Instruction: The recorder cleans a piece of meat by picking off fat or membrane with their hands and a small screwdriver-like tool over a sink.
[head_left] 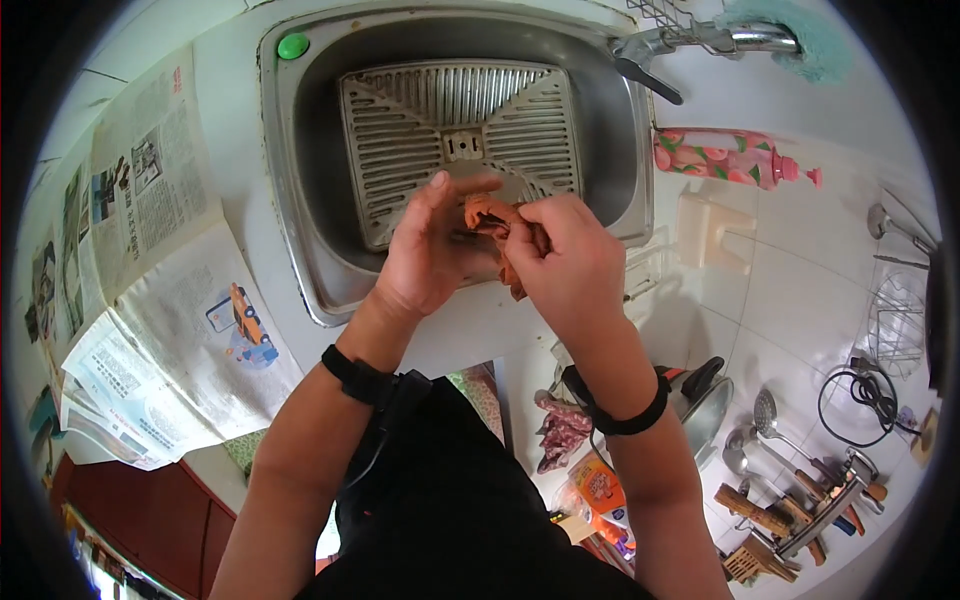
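Observation:
My right hand pinches a crumpled rusty-brown cloth over the near edge of the sink. Part of the cloth hangs below the fingers. Beside it, my left hand is open, fingers stretched and palm turned toward the cloth; whether it touches the cloth I cannot tell. Below and beyond both hands, a ribbed metal tray with a small square fitting at its centre lies in the sink. Its near part is hidden behind my hands.
Newspaper sheets cover the counter at left. A green round object sits on the sink's far-left corner. At right are a faucet, a pink pump bottle, a coiled black cable and a rack of knives and ladles.

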